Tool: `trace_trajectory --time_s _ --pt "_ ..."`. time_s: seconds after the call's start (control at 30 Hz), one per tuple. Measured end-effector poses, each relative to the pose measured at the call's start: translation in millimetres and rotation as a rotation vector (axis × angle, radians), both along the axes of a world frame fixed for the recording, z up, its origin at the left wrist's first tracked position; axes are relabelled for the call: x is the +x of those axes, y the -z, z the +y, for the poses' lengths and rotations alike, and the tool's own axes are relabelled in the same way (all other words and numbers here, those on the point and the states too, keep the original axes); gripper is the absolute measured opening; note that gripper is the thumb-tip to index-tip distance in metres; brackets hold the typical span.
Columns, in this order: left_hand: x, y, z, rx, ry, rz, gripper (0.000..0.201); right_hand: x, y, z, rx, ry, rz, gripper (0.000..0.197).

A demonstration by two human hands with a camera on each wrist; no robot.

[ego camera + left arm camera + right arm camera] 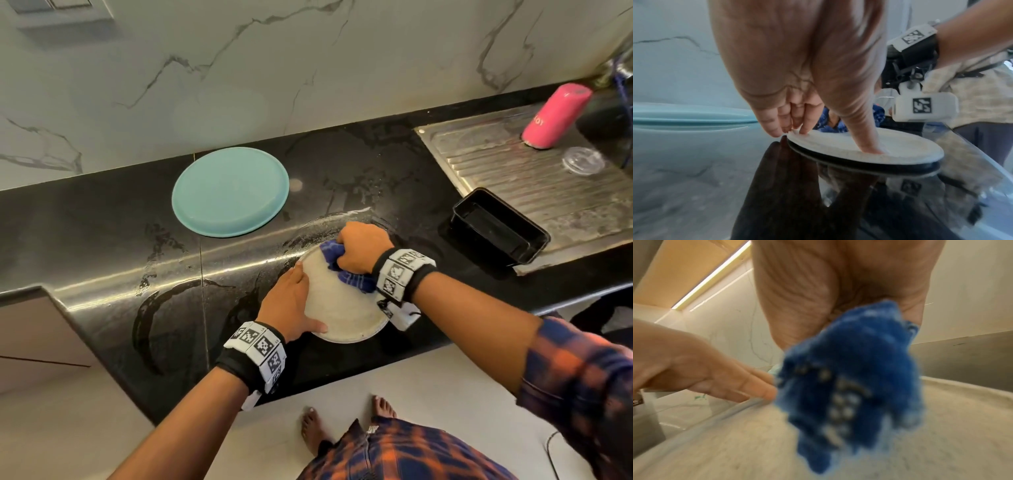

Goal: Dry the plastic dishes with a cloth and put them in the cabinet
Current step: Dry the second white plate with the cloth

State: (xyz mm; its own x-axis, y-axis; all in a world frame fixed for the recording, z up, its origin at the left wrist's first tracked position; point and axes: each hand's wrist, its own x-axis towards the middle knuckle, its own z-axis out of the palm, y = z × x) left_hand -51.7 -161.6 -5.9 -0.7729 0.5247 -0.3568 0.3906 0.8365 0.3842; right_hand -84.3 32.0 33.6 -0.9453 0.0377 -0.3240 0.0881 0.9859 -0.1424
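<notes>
- You're mid-wipe on the white plate (346,308), which sits flat on the counter (102,246) near the front edge.
- Your right hand (363,248) has the cloth (346,270) bunched in its fist, pressed on the plate's far side.
- Your left hand (291,305) steadies the rim, fingers fairly straight, thumb flat on the plate.
- The teal plate (230,192) waits further back, well apart; can't tell if it's dry.
- The counter looks wet in streaks.
- I'd say you're early on: nothing's in the cabinet as far as I can see, and the cabinet isn't in view.
</notes>
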Motion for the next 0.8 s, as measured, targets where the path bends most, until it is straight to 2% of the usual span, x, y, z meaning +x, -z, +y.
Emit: trace_trajectory --time_s 0.13,0.23,0.3,0.4,0.5,0.6,0.7,0.8 --pt "-1 -4 -4 0.046 -0.035 -0.047 0.127 -6 10 -23 0.022 -0.068 0.041 0.020" --pt "-3 -3 -14 0.105 -0.110 -0.096 0.120 -6 12 -24 0.025 -0.036 0.047 0.021" --pt "-2 0 -22 0.132 -0.177 -0.059 0.104 -7 11 -23 0.012 -0.016 0.037 0.021" --pt "7 5 -31 0.159 -0.352 0.035 0.068 -8 6 -26 0.014 0.000 0.025 0.017" --pt "13 5 -30 0.233 -0.496 -0.005 0.039 -7 3 -30 0.004 0.001 0.025 0.020" --pt "11 5 -30 0.324 -0.593 -0.071 0.040 -7 5 -36 -0.019 -0.019 0.032 0.019" --pt "10 4 -32 0.371 -0.610 -0.108 0.041 -3 7 -42 -0.079 -0.075 0.028 0.023" --pt "6 7 -35 0.391 -0.606 -0.154 0.028 8 9 -55 -0.107 -0.208 -0.010 0.017"
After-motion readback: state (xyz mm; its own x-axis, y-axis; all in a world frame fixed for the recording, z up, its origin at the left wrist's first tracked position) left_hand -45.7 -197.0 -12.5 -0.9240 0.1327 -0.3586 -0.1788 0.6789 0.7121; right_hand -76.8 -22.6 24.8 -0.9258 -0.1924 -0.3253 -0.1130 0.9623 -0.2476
